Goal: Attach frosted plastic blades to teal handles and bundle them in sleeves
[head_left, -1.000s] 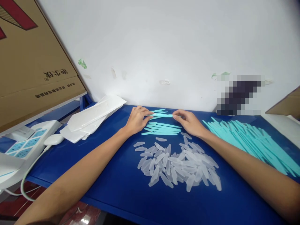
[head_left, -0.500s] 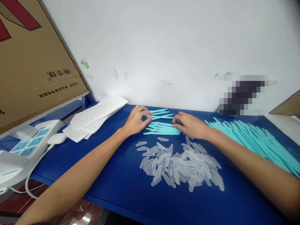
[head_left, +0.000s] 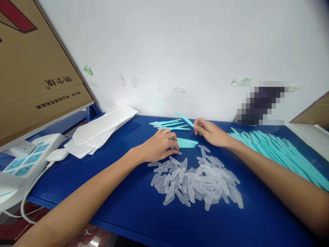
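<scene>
Broadly, a white wall (head_left: 159,51) filled the background, and a blue table (head_left: 123,209) ran up to its foot. At the left stood a big cardboard box (head_left: 36,55), printed with dark characters and a red shape. On the table's right side a dense spread of turquoise sticks (head_left: 277,154) lay slantwise, partly behind the right forearm. At the left, white packets (head_left: 102,125) overlapped one another, with a white power strip (head_left: 38,154) nearer the viewer. Between the forearms lay a loose heap of translucent covers (head_left: 210,178), many of them crossing. The right hand (head_left: 209,132), above the table's far half, pinched the near end of a single turquoise stick (head_left: 187,119) between thumb and fingers, its other end pointing up and leftward. The left hand (head_left: 160,145) was palm down with its fingers curled, partly covering a short row of sticks (head_left: 189,143); just beyond that row lay a few crossed sticks (head_left: 174,128), nearer the wall. Smallest of all, one translucent cover (head_left: 180,153) showed at the left fingertips; whether they gripped it or only touched it, I could not tell.
</scene>
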The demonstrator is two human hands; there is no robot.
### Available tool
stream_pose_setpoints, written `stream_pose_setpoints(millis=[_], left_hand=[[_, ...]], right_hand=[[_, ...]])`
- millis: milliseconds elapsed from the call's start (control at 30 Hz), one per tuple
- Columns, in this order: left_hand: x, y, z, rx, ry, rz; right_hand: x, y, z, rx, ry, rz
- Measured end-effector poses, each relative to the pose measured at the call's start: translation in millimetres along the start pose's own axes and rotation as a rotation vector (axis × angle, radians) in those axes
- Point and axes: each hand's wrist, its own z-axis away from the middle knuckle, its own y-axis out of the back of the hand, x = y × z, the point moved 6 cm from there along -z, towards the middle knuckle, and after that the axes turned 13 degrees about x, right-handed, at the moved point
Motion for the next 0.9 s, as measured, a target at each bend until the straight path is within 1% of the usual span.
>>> stream_pose_setpoints(millis=[33, 67, 100, 167, 233, 267, 333, 367, 433, 533, 600, 700, 900], left_hand=[[-1.2, 1.8, -0.2, 0.031, 0.013, 0.027], [-4.2, 5.2, -0.6, 0.089, 0.046, 0.067], [-9.5, 10.1, -0.9, 0.174, 0.100, 0.117], [-27.8, 21.7, 1.3, 0.411, 0.269, 0.232], [-50.9, 29.3, 8.6, 0.644, 0.462, 0.328], [-61.5, 30.0, 12.6, 0.726, 0.540, 0.373], [-78.8, 26.7, 19.1, 0.825, 0.656, 0.486], [-85.8, 23.7, 21.8, 0.857, 0.704, 0.555], [-95.7, 16.8, 26.5, 0.900, 0.791, 0.697], [-99.8, 9.2, 29.1, 0.900, 0.866, 0.821], [-97.7, 7.5, 28.3, 0.878, 0.879, 0.840], [-93.4, 8.2, 26.8, 0.869, 0.896, 0.825], [-89.5, 11.3, 25.2, 0.900, 0.889, 0.769]], right_hand=[[0.6, 0.5, 0.1, 0.036, 0.010, -0.040], [0.8, 1.6, 0.6, 0.082, 0.019, -0.063], [0.5, 3.8, 1.5, 0.143, 0.030, -0.069], [-2.2, 10.4, 5.2, 0.291, 0.061, -0.045], [-7.1, 17.6, 11.3, 0.432, 0.105, 0.000], [-10.1, 20.0, 14.6, 0.479, 0.131, 0.030], [-15.8, 21.4, 19.5, 0.515, 0.182, 0.111], [-18.1, 20.4, 20.7, 0.504, 0.200, 0.155], [-20.9, 15.8, 20.8, 0.441, 0.217, 0.226], [-21.8, 7.1, 18.1, 0.327, 0.207, 0.284], [-22.0, 2.7, 16.6, 0.276, 0.203, 0.329], [-23.3, -0.7, 15.9, 0.236, 0.209, 0.389], [-26.1, -2.9, 16.8, 0.209, 0.222, 0.408]])
